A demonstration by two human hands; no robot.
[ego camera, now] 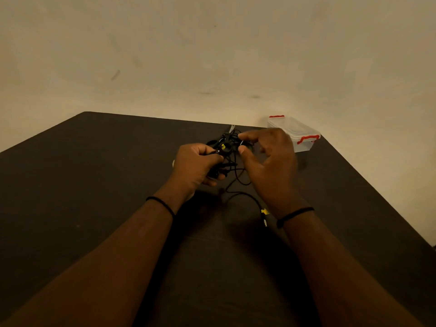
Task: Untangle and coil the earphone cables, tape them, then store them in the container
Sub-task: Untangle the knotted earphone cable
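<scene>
Holding a knotted bundle of thin black earphone cables above the middle of the dark brown tabletop, we work with both hands close together. Our left hand has its fingers curled round one side of the tangle, gripping a clump with a small yellow mark on it. Our right hand pinches a strand between thumb and forefinger at the far side of the bundle, its other fingers loosely bent; the hand is slightly blurred. Several loops hang down between the hands, and one loose strand trails onto the tabletop toward the near edge, ending in a black plug with a yellow band just beside our right wrist. The cables look matte, slender and badly snarled, with no neat coil anywhere. Something thin and metallic lies beyond the tangle near the far edge; we cannot tell what it is. A clear plastic container with red clip handles, lid on, stands at the far right corner of the tabletop, behind our right hand. A thin black band circles each wrist.
</scene>
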